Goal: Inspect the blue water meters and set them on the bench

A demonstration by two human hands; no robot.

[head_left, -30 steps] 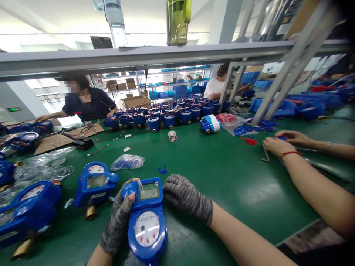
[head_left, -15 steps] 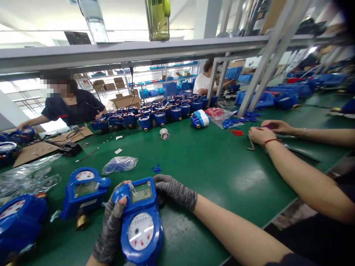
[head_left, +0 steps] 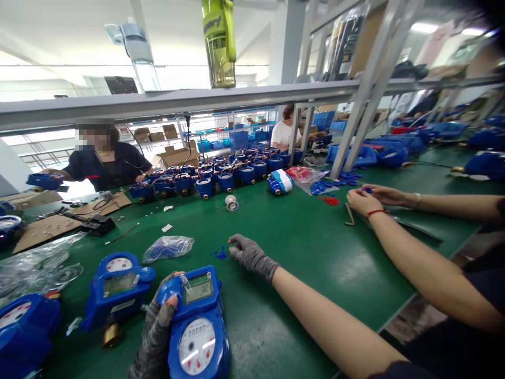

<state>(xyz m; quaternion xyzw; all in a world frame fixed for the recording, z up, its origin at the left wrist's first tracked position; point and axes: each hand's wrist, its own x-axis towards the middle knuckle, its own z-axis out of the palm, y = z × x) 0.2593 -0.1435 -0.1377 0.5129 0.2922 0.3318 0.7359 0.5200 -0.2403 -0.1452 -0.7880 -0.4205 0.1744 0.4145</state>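
My left hand (head_left: pixel 155 329), in a grey knit glove, grips the left side of a blue water meter (head_left: pixel 197 326) lying on the green table (head_left: pixel 307 247), thumb on its round cap. The meter shows a small display and a white dial. My right hand (head_left: pixel 250 255), also gloved, reaches out over the table with curled fingers, its fingertips by a little heap of small blue parts (head_left: pixel 220 254). Nothing shows in its fingers.
A second blue meter (head_left: pixel 116 289) lies left of mine, a third (head_left: pixel 23 329) at the far left. A plastic bag (head_left: pixel 169 247) lies ahead. A row of meters (head_left: pixel 221 176) lines the far edge. A co-worker's arms (head_left: pixel 414 247) stretch in from the right; two people sit across.
My right hand has left the meter's top right corner and moved forward to the small blue parts. My left hand still holds the meter. The view has tilted up.
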